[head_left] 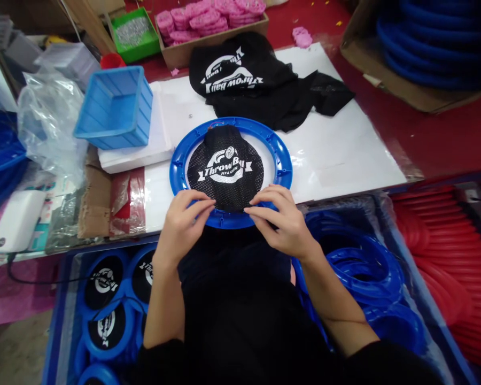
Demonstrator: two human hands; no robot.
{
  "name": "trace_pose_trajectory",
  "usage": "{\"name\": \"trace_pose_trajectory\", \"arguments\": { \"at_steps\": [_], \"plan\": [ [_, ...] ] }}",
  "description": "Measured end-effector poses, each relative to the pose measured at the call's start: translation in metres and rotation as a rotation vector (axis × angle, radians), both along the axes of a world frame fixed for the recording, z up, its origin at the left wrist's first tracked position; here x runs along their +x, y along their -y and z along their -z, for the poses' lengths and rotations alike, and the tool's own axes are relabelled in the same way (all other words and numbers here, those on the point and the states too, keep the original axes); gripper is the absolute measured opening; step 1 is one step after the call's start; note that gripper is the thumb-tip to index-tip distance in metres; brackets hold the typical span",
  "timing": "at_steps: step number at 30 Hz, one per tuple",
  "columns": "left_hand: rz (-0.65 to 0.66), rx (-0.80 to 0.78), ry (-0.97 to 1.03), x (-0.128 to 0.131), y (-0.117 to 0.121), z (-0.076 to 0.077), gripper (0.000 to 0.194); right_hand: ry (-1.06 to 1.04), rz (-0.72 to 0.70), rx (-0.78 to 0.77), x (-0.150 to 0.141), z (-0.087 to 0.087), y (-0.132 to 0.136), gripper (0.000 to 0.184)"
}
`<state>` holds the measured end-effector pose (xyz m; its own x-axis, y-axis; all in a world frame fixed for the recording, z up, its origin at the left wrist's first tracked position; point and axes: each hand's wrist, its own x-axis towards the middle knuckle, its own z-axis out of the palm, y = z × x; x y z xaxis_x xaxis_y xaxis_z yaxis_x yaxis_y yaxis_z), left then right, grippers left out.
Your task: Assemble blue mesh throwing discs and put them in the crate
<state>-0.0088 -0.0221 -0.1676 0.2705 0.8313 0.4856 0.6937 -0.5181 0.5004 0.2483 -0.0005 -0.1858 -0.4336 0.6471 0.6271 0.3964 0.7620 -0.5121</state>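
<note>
Nearest my view, I see discs with black printed centres [105,283] at eight o'clock and loose blue rings [396,275] at four. Further out, the left hand [182,219] and right hand [282,219] each pinch narrowly the near edge of a black mesh [226,190], at seven and five. It lies inside a blue frame [284,160], overlapping its six-o'clock rim. Beyond, at one, I have piled black cloths [260,80]; farthest, toward twelve, pink pieces [208,21].
</note>
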Motion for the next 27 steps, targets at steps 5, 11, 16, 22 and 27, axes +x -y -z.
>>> {"name": "trace_pose_trajectory", "arguments": {
  "at_steps": [5, 11, 16, 22, 27],
  "plan": [
    [0.176, -0.247, -0.213, -0.014, -0.036, -0.019, 0.012, 0.149, 0.134, -0.07, -0.035, -0.006, 0.015, 0.021],
    [0.352, -0.497, -0.298, -0.006, -0.067, -0.032, 0.008, 0.134, 0.073, -0.172, -0.041, 0.0, 0.01, 0.019],
    [0.381, -0.439, -0.23, -0.005, -0.058, -0.028, 0.01, 0.004, 0.058, -0.207, -0.035, 0.001, 0.008, 0.019],
    [0.33, -0.262, -0.139, 0.003, -0.028, -0.013, 0.01, -0.073, 0.069, -0.23, -0.037, 0.001, 0.009, 0.017],
    [0.258, -0.16, -0.091, 0.007, -0.015, -0.004, 0.011, -0.068, 0.05, -0.195, -0.034, -0.002, 0.012, 0.019]
  ]
}}
